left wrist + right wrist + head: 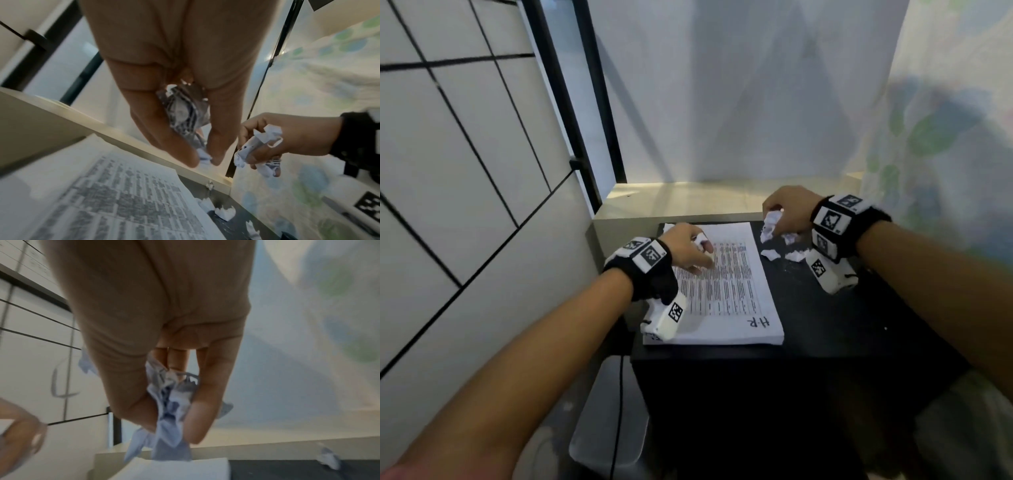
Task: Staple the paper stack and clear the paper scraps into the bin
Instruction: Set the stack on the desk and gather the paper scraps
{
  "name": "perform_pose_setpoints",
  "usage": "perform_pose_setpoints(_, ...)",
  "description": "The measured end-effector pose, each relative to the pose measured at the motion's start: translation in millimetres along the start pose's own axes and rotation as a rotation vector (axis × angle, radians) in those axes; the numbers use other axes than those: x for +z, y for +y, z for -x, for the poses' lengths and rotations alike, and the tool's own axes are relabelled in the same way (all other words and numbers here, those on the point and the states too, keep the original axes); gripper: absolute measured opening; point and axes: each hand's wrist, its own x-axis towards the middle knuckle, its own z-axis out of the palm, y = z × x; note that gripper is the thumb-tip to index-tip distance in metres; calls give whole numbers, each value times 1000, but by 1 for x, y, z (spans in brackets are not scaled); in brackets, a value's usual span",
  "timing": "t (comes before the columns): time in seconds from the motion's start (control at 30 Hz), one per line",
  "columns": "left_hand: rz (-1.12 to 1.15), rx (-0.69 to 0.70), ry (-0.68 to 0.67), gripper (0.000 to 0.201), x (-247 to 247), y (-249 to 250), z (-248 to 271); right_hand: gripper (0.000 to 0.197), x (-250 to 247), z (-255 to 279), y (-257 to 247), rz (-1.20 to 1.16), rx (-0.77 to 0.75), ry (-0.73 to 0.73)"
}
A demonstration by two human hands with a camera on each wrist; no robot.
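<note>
From the head view we see the paper stack (726, 284) lying flat on the black desk (825, 325), along its left edge, printed side up. Our left hand (686, 248) hovers over the far left part of the stack; from above only a bit of white shows at its fingers. The left wrist view fills that in: the grip is closed, fingers and thumb curled round a crumpled scrap (185, 113) with dark print on it.

Our right hand (787, 209) is beyond the stack's far right corner, above the desk. Its grip is also closed, around a bunch of scraps (770, 226), and the right wrist view shows the crumpled paper (170, 402) pinched between thumb and fingers, hanging below them.

More loose scraps (784, 253) lie on the desk just right of the stack, below the right hand. The left wrist view shows them as small white torn pieces (225, 211) beside the stack's edge.
</note>
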Motion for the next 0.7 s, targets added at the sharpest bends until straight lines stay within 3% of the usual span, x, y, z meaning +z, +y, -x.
perform_pose_setpoints(0.2, 40, -54, 124, 19, -32, -40, 50, 13, 9, 16, -83, -79, -149, 5)
perform_pose_setpoints(0.37, -4, -186, 213, 29, -46, -116, 78, 13, 36, 21, -158, -135, -258, -47)
perform_pose_setpoints(0.57, 76, -407, 217, 29, -22, -216, 100, 33, 75, 21, -233, -184, -353, -136)
perform_pose_setpoints(0.7, 169, -513, 170, 30, 2, -260, 108, 31, 104, 21, -268, -236, -389, -174)
